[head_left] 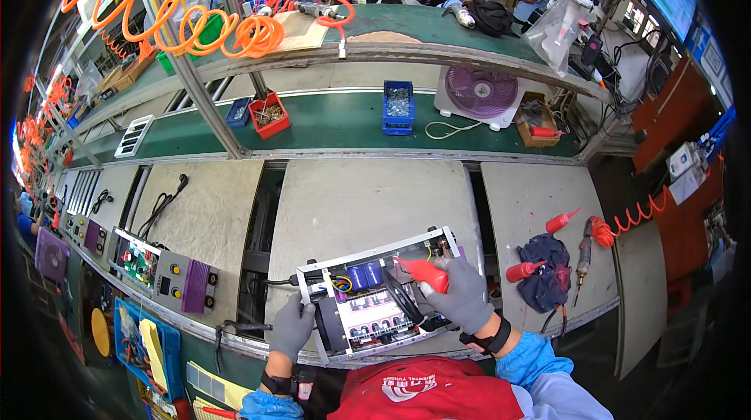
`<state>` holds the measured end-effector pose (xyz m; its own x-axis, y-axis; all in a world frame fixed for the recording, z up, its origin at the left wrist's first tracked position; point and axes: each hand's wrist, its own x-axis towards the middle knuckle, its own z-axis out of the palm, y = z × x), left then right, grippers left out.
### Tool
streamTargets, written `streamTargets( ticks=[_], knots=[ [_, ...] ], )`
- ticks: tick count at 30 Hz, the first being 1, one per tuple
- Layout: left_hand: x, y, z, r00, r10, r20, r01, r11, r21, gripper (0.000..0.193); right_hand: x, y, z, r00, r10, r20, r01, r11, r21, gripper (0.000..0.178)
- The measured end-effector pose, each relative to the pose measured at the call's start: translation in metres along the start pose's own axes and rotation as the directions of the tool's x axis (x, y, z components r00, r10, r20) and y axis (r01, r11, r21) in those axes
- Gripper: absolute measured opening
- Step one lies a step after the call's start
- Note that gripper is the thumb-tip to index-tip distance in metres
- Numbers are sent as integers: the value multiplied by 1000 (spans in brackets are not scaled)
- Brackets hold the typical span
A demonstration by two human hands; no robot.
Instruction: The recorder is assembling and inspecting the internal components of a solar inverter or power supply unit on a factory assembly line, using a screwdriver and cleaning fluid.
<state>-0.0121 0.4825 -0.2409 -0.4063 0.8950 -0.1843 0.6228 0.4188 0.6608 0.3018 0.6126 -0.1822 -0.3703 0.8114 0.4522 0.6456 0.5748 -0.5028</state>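
Observation:
An open metal machine case (pixel 375 299) lies before me on a pale board, its circuit board, blue capacitors and bundled wires exposed. My left hand (pixel 292 329), in a grey glove, grips the left side of the case with its fingers closed at the frame. In my gloved right hand (pixel 463 295) is a red squeeze bottle (pixel 425 273), tilted over the right part of the case with its nozzle pointing inward. The exact spot under the nozzle is hard to make out. A black power cord (pixel 280 281) leaves the case on the left.
Right of the case lie a dark stained cloth (pixel 544 271), another red bottle (pixel 563 220) and a screwdriver tool (pixel 583 260) on a coiled red hose. A second machine with a purple side (pixel 199 287) stands left. Blue (pixel 399 107) and red (pixel 269 115) parts bins sit behind.

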Motion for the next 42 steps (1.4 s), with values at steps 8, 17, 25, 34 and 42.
streamTargets(
  ticks=[8, 17, 25, 34, 42],
  knots=[
    [0, 0, 1, 1000, -6, -18, 6, 1000, 17, 37, -2, -6, 4, 992, 116, 38, -120, 982, 144, 41],
    [-1, 13, -3, 1000, -20, 10, 20, 999, 27, 36, -6, -2, 15, 990, 134, 35, -137, 980, 143, 40],
    [-2, 9, -1, 1000, 10, -16, -8, 998, 66, 36, -7, 0, 13, 990, 142, -7, -138, 975, 176, 40],
    [-2, 20, -7, 999, -42, 16, 41, 998, 51, 31, -7, 6, 18, 985, 166, 35, -170, 970, 172, 41],
    [2, 20, -4, 1000, -12, 27, 11, 999, 43, 27, -11, 22, 31, 945, 313, 91, -326, 916, 235, 43]
  ],
)
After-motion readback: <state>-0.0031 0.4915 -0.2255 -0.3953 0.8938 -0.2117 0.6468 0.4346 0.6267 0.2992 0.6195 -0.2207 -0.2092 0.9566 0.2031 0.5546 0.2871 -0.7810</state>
